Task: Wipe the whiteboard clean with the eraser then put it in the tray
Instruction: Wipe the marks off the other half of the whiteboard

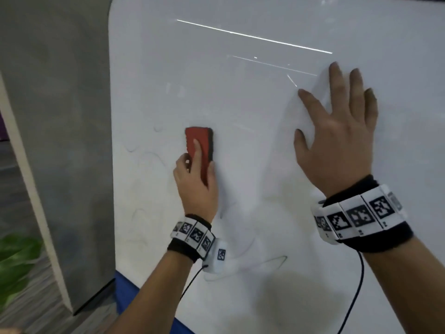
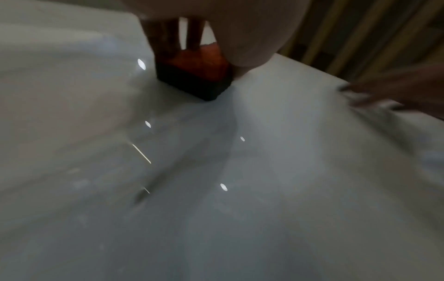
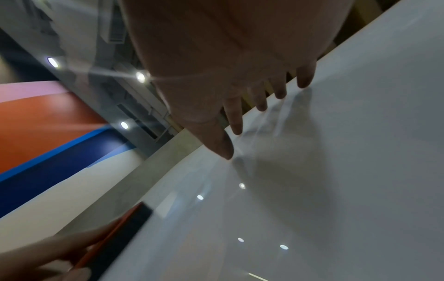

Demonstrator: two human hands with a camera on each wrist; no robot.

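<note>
A white whiteboard point(image 1: 252, 104) fills most of the head view, with faint smeared marker traces point(image 1: 274, 260) low on it. My left hand point(image 1: 196, 179) grips a red eraser point(image 1: 198, 143) with a black felt side and holds it flat against the board, forefinger laid along its back. In the left wrist view the eraser point(image 2: 194, 74) sits felt-down on the board under my fingers. My right hand point(image 1: 337, 136) presses flat on the board to the eraser's right, fingers spread and straight; its fingertips point(image 3: 260, 105) touch the surface. No tray is in view.
The board's left edge point(image 1: 112, 141) borders a grey wall point(image 1: 60, 116). A blue strip point(image 1: 127, 292) runs along the board's lower left. Green leaves point(image 1: 16, 261) show at the far left. Wrist cables hang below both arms.
</note>
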